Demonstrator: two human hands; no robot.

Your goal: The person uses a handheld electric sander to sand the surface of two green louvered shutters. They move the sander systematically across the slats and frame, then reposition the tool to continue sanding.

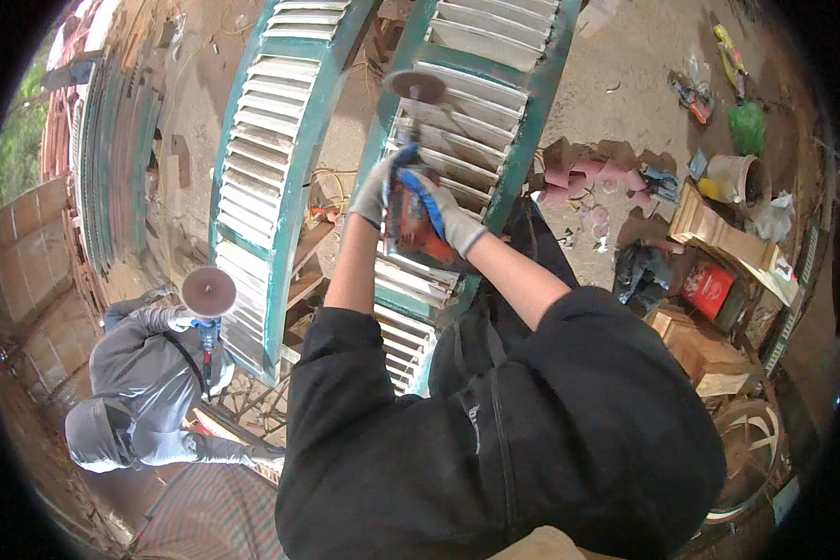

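Both my hands, in grey gloves with blue palms, are closed round an orange-red angle grinder (405, 220) with a round brown sanding disc (416, 87) at its far end. My left hand (374, 194) grips it on the left side, and my right hand (448, 215) wraps it from the right. Under the tool lies a louvred shutter (529, 103) with a green frame and pale, worn slats. The disc is over the slats near the frame's left rail; whether it touches them I cannot tell.
A second green shutter (296, 201) stands to the left. Beside it a co-worker (140, 373) in grey holds another disc tool (208, 297). Used pink discs (569, 173) litter the ground at right, near a bucket (733, 179), wooden boxes (705, 350) and a red container (707, 286).
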